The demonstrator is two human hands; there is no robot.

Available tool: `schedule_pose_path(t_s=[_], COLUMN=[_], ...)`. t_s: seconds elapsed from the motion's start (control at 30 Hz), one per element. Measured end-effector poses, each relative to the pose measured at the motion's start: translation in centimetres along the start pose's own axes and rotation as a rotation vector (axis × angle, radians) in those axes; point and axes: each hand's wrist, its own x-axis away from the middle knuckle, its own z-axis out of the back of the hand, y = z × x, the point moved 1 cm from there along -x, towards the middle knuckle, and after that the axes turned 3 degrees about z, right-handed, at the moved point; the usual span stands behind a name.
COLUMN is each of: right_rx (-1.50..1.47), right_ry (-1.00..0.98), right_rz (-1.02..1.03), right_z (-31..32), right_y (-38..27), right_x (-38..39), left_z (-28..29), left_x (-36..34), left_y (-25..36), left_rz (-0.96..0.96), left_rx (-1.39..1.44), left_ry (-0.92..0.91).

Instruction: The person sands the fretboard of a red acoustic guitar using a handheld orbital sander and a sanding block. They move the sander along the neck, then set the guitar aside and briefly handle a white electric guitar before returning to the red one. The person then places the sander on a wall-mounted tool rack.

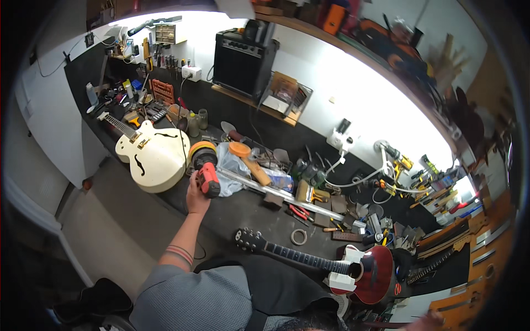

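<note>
My left hand (196, 197) reaches out over the bench and is closed round a red and black cordless polisher (208, 177). Its round yellow and orange pad (202, 149) points away from me, close to the lower edge of a cream hollow-body guitar (157, 154). Whether pad and guitar touch, I cannot tell. A blurred shape at the lower right edge looks like my right hand (429, 321); its fingers do not show clearly. Nearer me on the bench lies a dark red acoustic guitar (381, 270) with white pieces around its soundhole.
Beside the polisher lie a plastic bag (229, 160) and an orange disc pad (239, 149). A long metal straightedge (287, 196), red-handled pliers (298, 211) and a tape roll (298, 237) rest on the bench. Behind stands a black amplifier (241, 66); a hose (359, 183) hangs at the wall.
</note>
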Motion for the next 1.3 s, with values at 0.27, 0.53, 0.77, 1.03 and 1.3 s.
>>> schedule_pose_path(t_s=[0.27,0.53,0.77,1.03,1.3], right_rx=[1.341,1.349,1.467,1.524,1.562], right_ry=[0.330,0.322,0.506,0.601,0.514], right_rz=[-1.385,-1.534,-1.606,-1.758,-1.906], right_z=[11.2,3.6,0.1,0.7,6.5], right_y=[26.0,19.8,17.4,18.9,18.3], right_x=[22.7,32.8,36.3,41.0,42.5], left_z=[0.6,-3.8,-8.4,-9.3,-2.9], left_x=[-9.4,-14.8,-17.0,-15.5,-9.9], left_y=[-4.2,-7.4,-6.7,-4.9,-4.9], left_rz=[0.077,0.070,0.127,0.057,-0.091], left_rx=[0.219,0.193,0.029,0.082,0.382], left_ry=[-0.109,-0.191,-0.189,-0.214,-0.235])
